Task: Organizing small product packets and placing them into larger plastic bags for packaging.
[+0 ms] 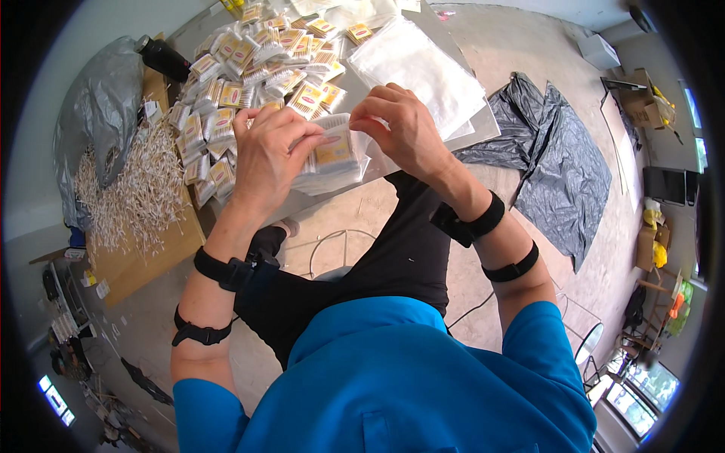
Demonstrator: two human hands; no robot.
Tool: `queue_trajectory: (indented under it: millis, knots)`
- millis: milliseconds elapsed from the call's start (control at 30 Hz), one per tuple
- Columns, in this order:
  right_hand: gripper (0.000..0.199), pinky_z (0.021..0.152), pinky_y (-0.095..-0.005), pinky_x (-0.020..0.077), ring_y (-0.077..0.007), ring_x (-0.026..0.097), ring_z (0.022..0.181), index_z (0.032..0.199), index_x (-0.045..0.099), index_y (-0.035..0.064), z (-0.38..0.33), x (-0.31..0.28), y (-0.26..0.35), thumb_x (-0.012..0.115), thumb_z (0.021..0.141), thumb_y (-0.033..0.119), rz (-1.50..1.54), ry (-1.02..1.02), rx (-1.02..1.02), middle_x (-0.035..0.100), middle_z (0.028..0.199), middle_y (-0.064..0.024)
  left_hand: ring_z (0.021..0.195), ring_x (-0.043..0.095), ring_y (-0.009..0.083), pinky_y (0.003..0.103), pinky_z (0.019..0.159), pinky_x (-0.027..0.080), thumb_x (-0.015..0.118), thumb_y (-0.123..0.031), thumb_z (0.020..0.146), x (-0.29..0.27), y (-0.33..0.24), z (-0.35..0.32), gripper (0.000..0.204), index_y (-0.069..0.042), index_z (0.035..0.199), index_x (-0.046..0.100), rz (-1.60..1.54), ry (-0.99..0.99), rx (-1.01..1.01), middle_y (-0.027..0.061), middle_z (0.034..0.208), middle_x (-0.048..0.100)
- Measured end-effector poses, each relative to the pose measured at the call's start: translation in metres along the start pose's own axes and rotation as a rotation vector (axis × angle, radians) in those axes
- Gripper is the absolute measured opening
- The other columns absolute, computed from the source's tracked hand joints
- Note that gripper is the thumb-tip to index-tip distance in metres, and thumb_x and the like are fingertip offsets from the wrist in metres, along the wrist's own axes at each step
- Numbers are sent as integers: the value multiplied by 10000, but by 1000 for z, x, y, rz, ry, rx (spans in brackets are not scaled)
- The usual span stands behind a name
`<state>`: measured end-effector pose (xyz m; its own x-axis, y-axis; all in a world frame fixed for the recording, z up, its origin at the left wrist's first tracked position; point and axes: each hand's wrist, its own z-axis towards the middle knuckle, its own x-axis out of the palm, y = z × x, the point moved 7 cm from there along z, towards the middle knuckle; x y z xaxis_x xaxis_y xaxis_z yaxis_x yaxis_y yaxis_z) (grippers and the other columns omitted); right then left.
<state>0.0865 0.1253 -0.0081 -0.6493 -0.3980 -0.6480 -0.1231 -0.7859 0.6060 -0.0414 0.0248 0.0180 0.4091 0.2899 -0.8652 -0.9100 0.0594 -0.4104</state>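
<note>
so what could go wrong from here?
1. The thin clear plastic bag, between left hand and right hand, might slip or tear.
2. Piled cotton-swab packs near the grey table's edge could slide off.
3. Loose cotton swabs might scatter off the wooden tabletop.

Upper left: black bottle [165, 60] near a crumpled grey plastic bag [98, 113]. To the right, wrinkled black plastic sheeting [565, 170] lies spread on the pale floor [521, 45]; farther off, a white box [599, 52] and a cardboard box [640, 113]. Bright window [633, 409] at lower right.
</note>
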Motion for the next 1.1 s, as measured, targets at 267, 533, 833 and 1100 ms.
queue_trajectory:
  millis: [267, 533, 833, 1100]
  knots:
    - [84, 752, -384, 448, -259, 585, 834, 791, 672, 72, -2, 4, -3, 715, 792, 143, 20, 29, 12, 626, 805, -57, 883, 571, 195, 419, 947, 291, 698, -202, 843, 11, 8, 0, 91, -115, 821, 705, -53, 29, -60, 0, 816, 632]
    - [87, 733, -386, 467, -271, 594, 828, 806, 672, 66, 3, 2, -2, 713, 790, 141, 22, 40, -38, 625, 806, -67, 866, 572, 172, 371, 932, 289, 713, -205, 833, 9, 14, 0, 94, -112, 823, 702, -90, 32, -84, -18, 817, 643]
    - [85, 745, -391, 471, -278, 597, 832, 803, 667, 55, 1, 3, -4, 700, 797, 133, 43, 36, -14, 625, 810, -77, 908, 570, 173, 377, 935, 277, 676, -193, 863, 11, 10, 0, 94, -105, 844, 703, -31, 56, -57, -13, 850, 652]
    - [94, 781, -384, 445, -259, 592, 855, 808, 669, 75, -2, 9, -6, 694, 808, 166, 1, 61, -24, 622, 814, -58, 945, 563, 179, 392, 962, 261, 631, -195, 894, 13, 5, 1, 118, -103, 862, 696, -12, 110, -21, -3, 881, 641]
